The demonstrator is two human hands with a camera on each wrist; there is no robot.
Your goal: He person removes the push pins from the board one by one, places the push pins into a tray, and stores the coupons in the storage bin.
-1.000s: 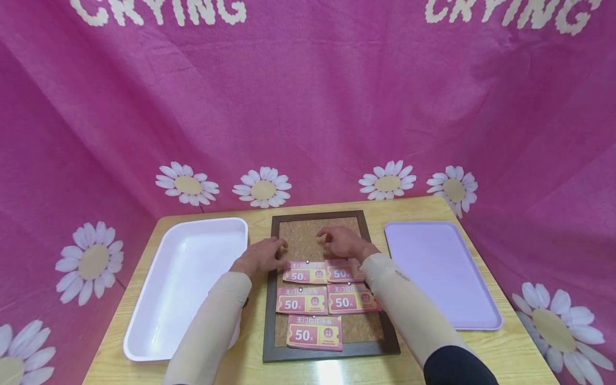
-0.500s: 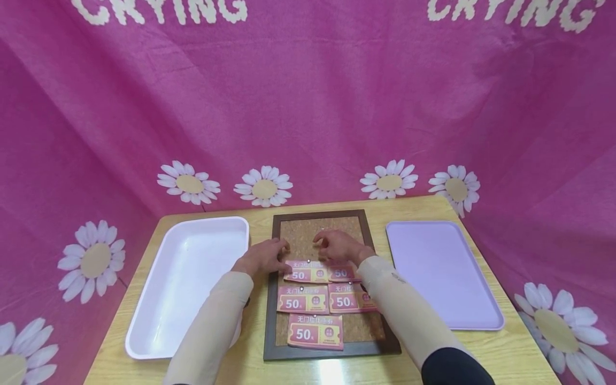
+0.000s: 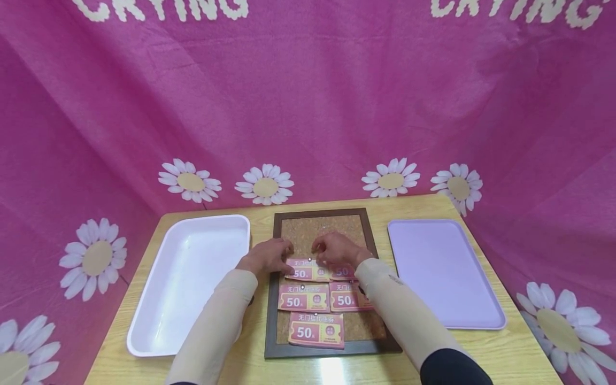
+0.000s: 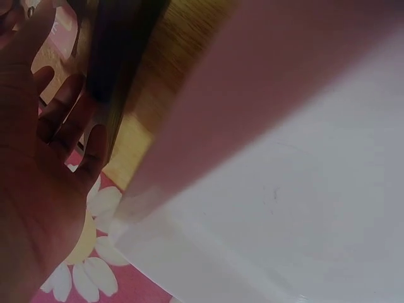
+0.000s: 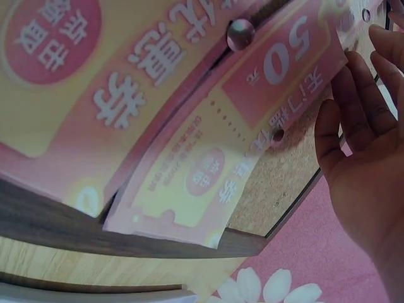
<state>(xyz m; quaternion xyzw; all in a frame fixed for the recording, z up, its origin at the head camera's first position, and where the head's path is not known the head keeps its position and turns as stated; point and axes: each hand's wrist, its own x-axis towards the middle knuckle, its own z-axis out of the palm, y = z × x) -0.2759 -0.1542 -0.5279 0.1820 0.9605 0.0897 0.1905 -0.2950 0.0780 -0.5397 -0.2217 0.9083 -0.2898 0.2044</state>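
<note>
A framed cork board (image 3: 300, 229) lies on the table with several pink-and-yellow "50" coupons pinned to it by small round-headed pins. My left hand (image 3: 267, 255) is at the board's left edge, its thumb over the corner of the upper-left coupon (image 3: 308, 272). Its fingers look relaxed in the left wrist view. Beside that coupon's pin (image 3: 309, 259), my right hand (image 3: 339, 248) hovers with bent fingers. It partly covers the upper-right coupon (image 3: 343, 272). In the right wrist view, a pin (image 5: 277, 135) shows in a coupon left of loosely bent fingers (image 5: 363, 95).
A deep white basin (image 3: 139, 321) stands left of the board, close by my left forearm. To the right lies a flat lilac tray (image 3: 443, 272). The wooden table (image 3: 250, 363) is bounded by a magenta cloth (image 3: 308, 107) with daisies at the back and sides.
My right hand has moved slightly left and toward me, closer to the upper-left coupon's pin, and covers more of the upper-right coupon. The left hand stays nearly in place.
</note>
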